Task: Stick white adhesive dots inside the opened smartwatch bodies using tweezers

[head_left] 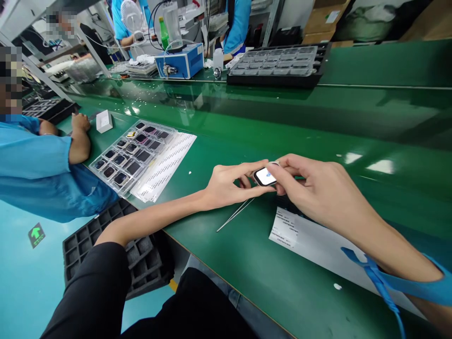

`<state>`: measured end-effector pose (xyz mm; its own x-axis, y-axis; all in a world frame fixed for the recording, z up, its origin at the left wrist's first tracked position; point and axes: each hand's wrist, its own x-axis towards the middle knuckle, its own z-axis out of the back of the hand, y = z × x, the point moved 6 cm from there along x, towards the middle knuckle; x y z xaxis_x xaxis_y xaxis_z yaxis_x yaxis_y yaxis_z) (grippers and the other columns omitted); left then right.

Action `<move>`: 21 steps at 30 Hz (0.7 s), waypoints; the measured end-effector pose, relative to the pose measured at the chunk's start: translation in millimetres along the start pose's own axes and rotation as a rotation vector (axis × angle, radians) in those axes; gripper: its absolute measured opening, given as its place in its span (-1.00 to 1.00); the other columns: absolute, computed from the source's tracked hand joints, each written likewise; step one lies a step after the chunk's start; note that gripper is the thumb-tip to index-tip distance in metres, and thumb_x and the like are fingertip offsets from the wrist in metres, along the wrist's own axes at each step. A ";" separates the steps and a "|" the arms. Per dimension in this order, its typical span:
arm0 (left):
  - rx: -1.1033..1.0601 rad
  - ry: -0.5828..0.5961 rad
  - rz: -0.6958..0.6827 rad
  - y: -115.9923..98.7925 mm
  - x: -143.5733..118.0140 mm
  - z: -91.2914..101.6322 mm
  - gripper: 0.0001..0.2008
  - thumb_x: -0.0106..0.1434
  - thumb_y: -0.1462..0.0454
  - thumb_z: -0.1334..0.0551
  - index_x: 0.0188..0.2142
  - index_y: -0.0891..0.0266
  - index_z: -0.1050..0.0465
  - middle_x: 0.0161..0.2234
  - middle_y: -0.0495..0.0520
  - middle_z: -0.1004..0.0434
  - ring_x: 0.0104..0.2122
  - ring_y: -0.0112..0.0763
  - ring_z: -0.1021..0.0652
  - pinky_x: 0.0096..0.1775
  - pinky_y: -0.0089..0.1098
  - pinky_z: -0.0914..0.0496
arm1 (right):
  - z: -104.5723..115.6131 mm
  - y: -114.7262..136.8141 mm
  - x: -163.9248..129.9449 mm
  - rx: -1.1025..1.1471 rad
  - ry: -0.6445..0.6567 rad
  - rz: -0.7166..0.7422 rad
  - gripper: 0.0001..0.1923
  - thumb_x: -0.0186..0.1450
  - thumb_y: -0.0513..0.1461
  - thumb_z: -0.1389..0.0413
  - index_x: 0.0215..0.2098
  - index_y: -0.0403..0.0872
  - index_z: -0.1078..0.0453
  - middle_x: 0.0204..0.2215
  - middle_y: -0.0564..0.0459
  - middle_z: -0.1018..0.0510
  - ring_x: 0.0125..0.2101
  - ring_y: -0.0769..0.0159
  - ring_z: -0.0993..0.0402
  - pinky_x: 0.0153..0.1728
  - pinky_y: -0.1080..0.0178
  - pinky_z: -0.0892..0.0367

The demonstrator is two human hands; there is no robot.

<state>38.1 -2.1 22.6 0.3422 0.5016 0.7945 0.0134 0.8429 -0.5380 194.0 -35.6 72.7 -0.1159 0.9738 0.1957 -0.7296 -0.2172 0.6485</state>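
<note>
Held part: a small smartwatch body (265,176) with a pale lit face is held at the centre of the frame, just above the green table (247,141).
Left hand: the left hand (229,183) is closed on the near-left edge of the watch body, thumb and forefinger pinched.
Right hand: the right hand (318,193) is closed on the far-right edge; its fingers (282,167) are curled over the top corner. What lies under them cannot be told.
Slip risk: the watch body is gripped only by fingertips at its edges, so it could be dropped onto the table if one pinch is loosened.
Smear risk: the pale face could be marked if a fingertip is slid across it.
Tweezers: a pair of tweezers (236,214) is lying just below the left hand; it could be knocked off the near table edge by the wrist.
Paper sheet: a printed sheet (286,228) is lying under the right wrist and could be dragged by the blue wrist strap (374,278).
Parts tray: a clear tray (132,155) of watch bodies is lying at centre left, well apart, beside a co-worker's arm (79,141).
Label strips: white strips (169,160) are lying against the tray's right side.
</note>
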 end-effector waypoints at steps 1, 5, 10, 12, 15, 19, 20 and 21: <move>-0.009 -0.001 0.000 -0.2 0.8 -0.2 -0.54 0.31 0.10 -0.46 0.11 0.32 -0.62 -0.32 0.00 -0.76 -0.59 -0.66 -0.54 -0.42 -0.59 -0.55 | 0.5 -1.2 0.3 0.013 0.002 -0.013 -0.40 0.46 0.24 0.07 -0.50 0.05 -0.35 -0.61 0.05 -0.51 -0.63 0.29 -0.33 -0.49 0.14 -0.20; -0.028 -0.007 0.070 5.5 3.9 -0.8 -0.52 0.32 0.07 -0.45 0.10 0.34 -0.63 -0.26 0.07 -0.77 -0.57 -0.64 -0.55 -0.44 -0.56 -0.53 | 2.6 -7.4 4.1 0.055 0.025 -0.044 -0.38 0.47 0.24 0.15 -0.46 0.04 -0.40 -0.54 -0.02 -0.57 -0.52 0.22 -0.49 -0.44 0.13 -0.30; -0.090 0.080 0.209 19.0 3.2 -6.4 -0.51 0.34 0.03 -0.41 0.12 0.30 -0.63 -0.26 0.07 -0.77 -0.53 -0.58 -0.58 -0.38 -0.51 -0.54 | 1.8 -15.0 7.0 0.088 0.063 -0.040 -0.51 0.32 0.23 -0.12 -0.10 0.05 -0.52 -0.31 -0.03 -0.71 -0.44 0.12 -0.59 -0.51 0.14 -0.36; -0.106 0.086 0.176 17.9 3.0 -6.0 -0.55 0.35 0.06 -0.40 0.10 0.31 -0.64 -0.21 0.11 -0.78 -0.51 -0.58 -0.58 -0.36 -0.50 -0.55 | 0.4 -13.5 6.0 0.087 0.077 -0.003 -0.59 0.32 0.18 -0.15 -0.17 0.07 -0.52 -0.33 -0.01 -0.71 -0.45 0.13 -0.58 -0.51 0.14 -0.35; -0.104 0.092 0.145 14.0 4.2 -3.8 -0.59 0.38 0.09 -0.39 0.10 0.30 -0.64 -0.21 0.10 -0.78 -0.51 -0.59 -0.57 -0.34 -0.50 -0.55 | -0.7 -8.7 3.3 0.085 0.061 0.028 -0.64 0.37 0.14 -0.12 -0.19 0.08 -0.52 -0.37 0.02 -0.71 -0.46 0.14 -0.58 -0.47 0.13 -0.34; -0.158 0.167 0.174 7.7 7.2 -5.1 -0.52 0.35 0.05 -0.42 0.12 0.33 -0.62 -0.22 0.12 -0.78 -0.49 -0.56 -0.61 -0.33 -0.49 -0.57 | 3.6 -6.6 2.2 0.020 -0.062 -0.002 -0.46 0.45 0.20 0.05 -0.45 0.06 -0.41 -0.59 0.03 -0.56 -0.58 0.21 -0.43 -0.44 0.12 -0.27; -0.172 0.184 0.197 7.2 7.5 -5.7 -0.50 0.33 0.05 -0.43 0.13 0.35 -0.62 -0.21 0.13 -0.78 -0.48 -0.55 -0.62 -0.32 -0.49 -0.57 | 3.7 -7.0 2.7 0.018 -0.068 -0.010 -0.41 0.47 0.21 0.11 -0.51 0.06 -0.35 -0.63 0.02 -0.52 -0.59 0.22 -0.41 -0.43 0.11 -0.26; -0.181 0.202 0.229 8.0 7.4 -6.6 -0.48 0.33 0.05 -0.44 0.14 0.35 -0.61 -0.22 0.13 -0.78 -0.47 -0.54 -0.64 -0.32 -0.50 -0.57 | 3.0 -7.6 3.4 0.027 -0.056 -0.015 -0.37 0.47 0.22 0.16 -0.54 0.06 -0.32 -0.65 0.02 -0.50 -0.59 0.23 -0.42 -0.43 0.11 -0.27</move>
<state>46.9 7.0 22.3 0.5339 0.6102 0.5853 0.0749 0.6554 -0.7516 201.2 -30.9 70.6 -0.0667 0.9718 0.2262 -0.7124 -0.2051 0.6711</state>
